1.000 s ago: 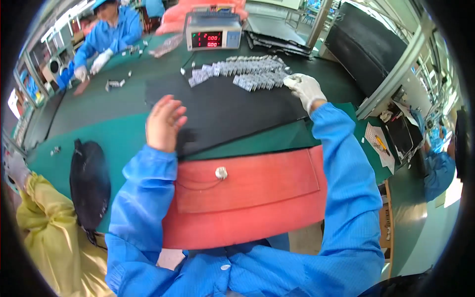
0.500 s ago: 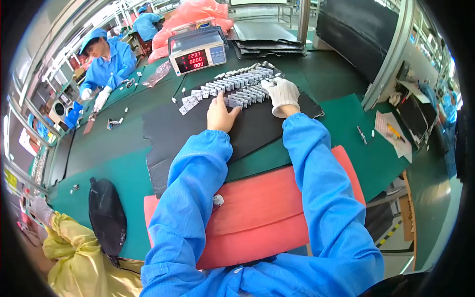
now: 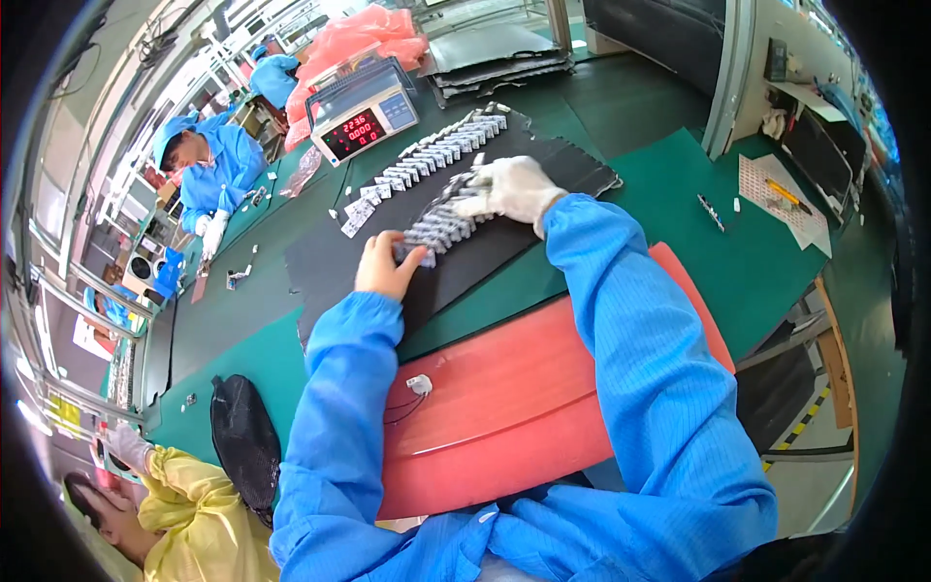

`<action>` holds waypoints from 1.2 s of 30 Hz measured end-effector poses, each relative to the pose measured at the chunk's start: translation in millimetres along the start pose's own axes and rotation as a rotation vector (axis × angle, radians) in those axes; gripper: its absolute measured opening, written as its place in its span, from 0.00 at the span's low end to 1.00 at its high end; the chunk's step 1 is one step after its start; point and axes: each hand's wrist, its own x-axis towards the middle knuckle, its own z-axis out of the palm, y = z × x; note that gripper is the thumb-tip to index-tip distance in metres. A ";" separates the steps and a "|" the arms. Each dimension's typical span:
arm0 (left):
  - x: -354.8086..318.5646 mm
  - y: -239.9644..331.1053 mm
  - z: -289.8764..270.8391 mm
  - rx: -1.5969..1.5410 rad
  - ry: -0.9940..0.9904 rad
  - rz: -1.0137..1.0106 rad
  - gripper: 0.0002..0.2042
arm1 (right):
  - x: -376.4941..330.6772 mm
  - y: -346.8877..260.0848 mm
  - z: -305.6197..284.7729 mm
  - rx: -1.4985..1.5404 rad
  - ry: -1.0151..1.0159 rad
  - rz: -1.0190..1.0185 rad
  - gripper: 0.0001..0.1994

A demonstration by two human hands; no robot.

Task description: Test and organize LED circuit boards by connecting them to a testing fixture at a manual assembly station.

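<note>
On a black sheet [image 3: 349, 272] stand two rows of small white-and-grey rectangular modules. My bare left hand [image 3: 386, 264] has thumb and fingers curled on the near left end of the front row of modules [image 3: 446, 225]. My right hand [image 3: 519, 189], in a white glove, closes over the far right end of that same row. Its fingers partly cover the last pieces. The back row of modules [image 3: 436, 158] runs apart behind it, slanting up to the right, with a few pieces lying flat at its left end.
A meter with a red lit display [image 3: 354, 131] stands behind the rows. A red padded board [image 3: 485, 417] lies at the near edge, bearing a small white part with wires [image 3: 419, 385]. A black pouch [image 3: 244, 446] lies left; a yellow pen [image 3: 787, 196] right. Co-workers sit at left.
Both hands have come nearer and to the left with the front row between them, widening the gap to the back row. The view has also turned.
</note>
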 end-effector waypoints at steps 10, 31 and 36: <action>-65.6 -16.2 -25.4 -0.153 0.091 -0.013 0.23 | -31.2 -21.1 -7.6 -0.033 0.176 0.010 0.25; -83.2 -11.8 -46.5 -0.304 0.188 0.291 0.25 | -41.5 -90.3 -32.7 1.428 0.018 0.169 0.21; -106.8 16.0 -68.0 -0.636 0.495 0.162 0.17 | -73.4 -156.5 -47.6 1.833 -0.468 0.533 0.24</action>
